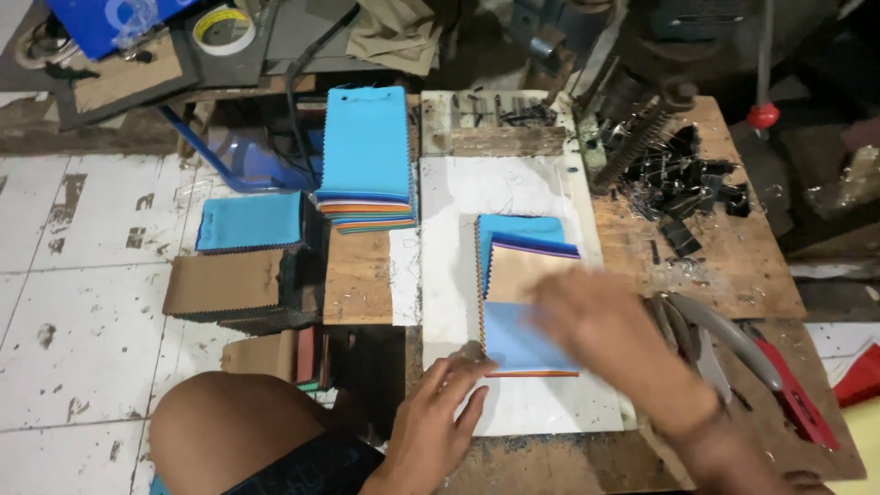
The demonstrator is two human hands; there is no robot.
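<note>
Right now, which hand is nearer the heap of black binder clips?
Right. The right hand is over the fanned fabric swatches, just below and left of the binder clips. The left hand rests at the white board's near edge, farther away.

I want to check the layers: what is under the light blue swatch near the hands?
Under the light blue swatch lie more swatches; only tan, purple and blue pieces and coloured edges show. The right hand covers its right side.

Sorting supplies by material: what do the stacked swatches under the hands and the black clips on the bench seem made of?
Swatches: apparently woven cloth, matte, with zigzag-cut edges. Clips: probably black-painted metal, slightly glossy; too small to confirm.
</note>
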